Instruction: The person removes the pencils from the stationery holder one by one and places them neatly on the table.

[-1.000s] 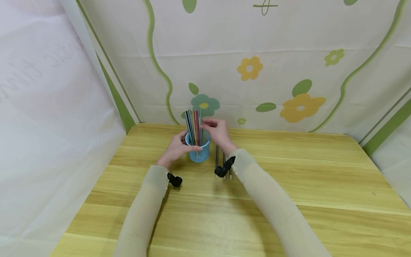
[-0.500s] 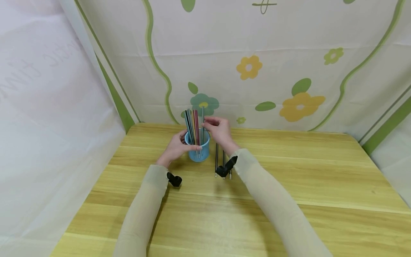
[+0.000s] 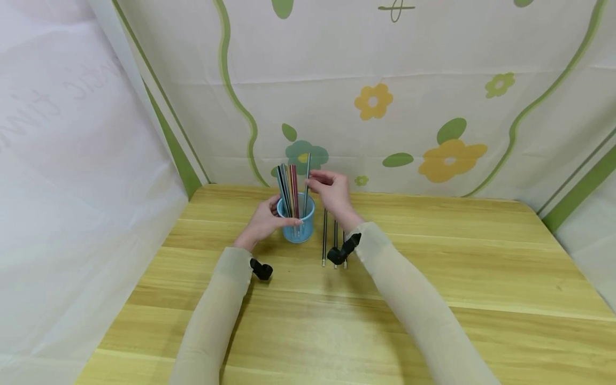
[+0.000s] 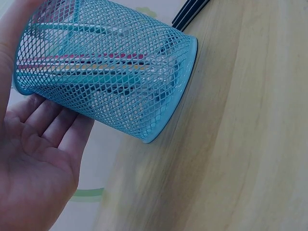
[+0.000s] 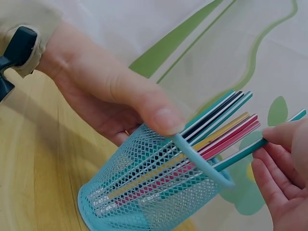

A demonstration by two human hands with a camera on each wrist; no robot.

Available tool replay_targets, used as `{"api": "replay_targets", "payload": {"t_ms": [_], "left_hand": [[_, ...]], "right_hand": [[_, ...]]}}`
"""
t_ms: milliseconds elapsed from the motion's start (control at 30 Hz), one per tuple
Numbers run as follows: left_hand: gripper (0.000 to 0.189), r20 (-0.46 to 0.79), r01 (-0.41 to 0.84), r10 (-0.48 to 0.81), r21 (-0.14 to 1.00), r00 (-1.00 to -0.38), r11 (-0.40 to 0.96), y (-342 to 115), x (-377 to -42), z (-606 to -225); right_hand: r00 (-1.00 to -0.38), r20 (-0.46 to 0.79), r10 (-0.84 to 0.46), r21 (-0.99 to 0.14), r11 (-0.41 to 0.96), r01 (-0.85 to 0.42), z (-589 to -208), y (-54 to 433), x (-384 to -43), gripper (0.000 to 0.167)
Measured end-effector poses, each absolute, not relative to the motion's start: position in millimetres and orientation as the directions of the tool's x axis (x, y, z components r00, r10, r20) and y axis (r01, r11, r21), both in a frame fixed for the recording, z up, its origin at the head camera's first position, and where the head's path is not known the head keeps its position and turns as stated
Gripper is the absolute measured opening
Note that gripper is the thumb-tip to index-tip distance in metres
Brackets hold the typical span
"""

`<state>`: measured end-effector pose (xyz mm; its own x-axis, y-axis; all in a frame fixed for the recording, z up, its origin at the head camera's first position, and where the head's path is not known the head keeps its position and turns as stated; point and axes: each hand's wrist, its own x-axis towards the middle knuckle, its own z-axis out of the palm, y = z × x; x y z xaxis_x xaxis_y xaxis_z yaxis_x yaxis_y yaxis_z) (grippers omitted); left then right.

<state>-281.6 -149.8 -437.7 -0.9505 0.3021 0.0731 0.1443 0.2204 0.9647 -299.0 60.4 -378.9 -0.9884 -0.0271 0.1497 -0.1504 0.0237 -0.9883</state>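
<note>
A floral-patterned cloth hangs across the far side, at twelve o'clock, behind a wood-grain worktop. Two pale sleeves reach in over it, the left sleeve from seven o'clock and the right sleeve from five.

The left hand lies at nine o'clock of a blue mesh cup and holds it, the fingers curved round its far side and the thumb across the near rim. The right hand, at two o'clock of the cup, pinches a teal pencil between thumb and fingers.

The cup stands upright on the worktop, near its far edge. Inside, a bundle of pencils in teal, black, yellow and red leans toward eleven o'clock. Beside the cup, at four o'clock, three black pencils lie side by side, their pale ends toward six o'clock. A black wrist mount sits at each cuff.

The pinched teal pencil tilts toward one o'clock, apart from the bundle, its lower part within the cup and its top above the right hand's fingers.
</note>
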Motion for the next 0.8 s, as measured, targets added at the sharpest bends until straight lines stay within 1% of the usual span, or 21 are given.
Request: {"api": "replay_targets", "payload": {"t_ms": [200, 400, 533, 800], "left_hand": [[0.091, 0.077, 0.150, 0.303, 0.963, -0.950, 0.225, -149.4, -280.4, -437.2], [0.093, 0.082, 0.155, 0.299, 0.960, -0.951, 0.231, -149.5, -280.0, -437.0], [0.094, 0.076, 0.149, 0.295, 0.961, -0.952, 0.233, -149.8, -279.7, -436.8], [0.089, 0.055, 0.130, 0.305, 0.964, -0.951, 0.232, -150.5, -280.6, -436.4]], "right_hand": [[-0.989, 0.144, -0.014, -0.989, -0.022, -0.144, -371.9, 64.1, -298.2, 0.029], [-0.985, 0.172, -0.002, -0.981, -0.095, -0.171, -362.4, 68.6, -301.4, 0.030], [-0.981, 0.192, 0.008, -0.975, -0.114, -0.192, -355.4, 71.4, -302.0, 0.033], [-0.972, 0.231, 0.041, -0.958, -0.166, -0.235, -345.5, 80.5, -299.0, 0.030]]}}
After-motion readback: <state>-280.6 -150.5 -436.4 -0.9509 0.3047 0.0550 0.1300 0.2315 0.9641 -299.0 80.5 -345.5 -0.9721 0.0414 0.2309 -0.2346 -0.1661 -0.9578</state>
